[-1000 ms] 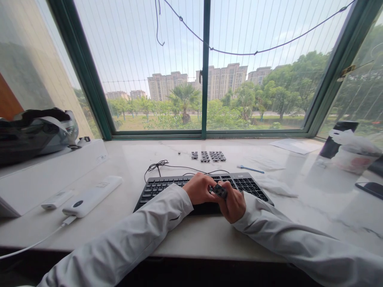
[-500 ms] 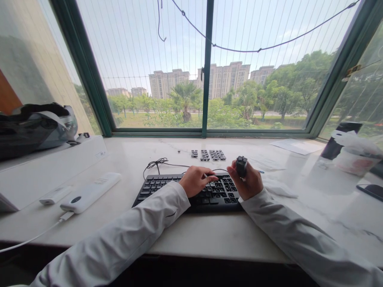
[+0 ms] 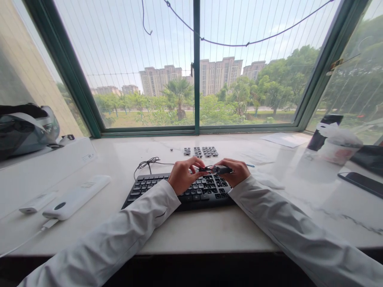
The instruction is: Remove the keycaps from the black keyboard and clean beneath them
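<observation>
A black keyboard lies on the white marble counter, with several bare key sockets on its right part. Above it, my left hand pinches a small black piece, apparently a keycap, between thumb and fingers. My right hand is wrapped round a short dark tool that looks like a keycap puller. The tool points left, and its pale tip is at the small piece; whether they touch I cannot make out. Behind the keyboard, loose black keycaps lie in grouped rows.
One small keycap lies apart. The coiled keyboard cable is behind the keyboard. At left are a white power bank and a white box. A phone, plastic-wrapped tub and paper are at right.
My left hand has risen from the keys with the small black piece. My right hand has turned the tool from upright to pointing left, and the hands have come together. The view has shifted right.
</observation>
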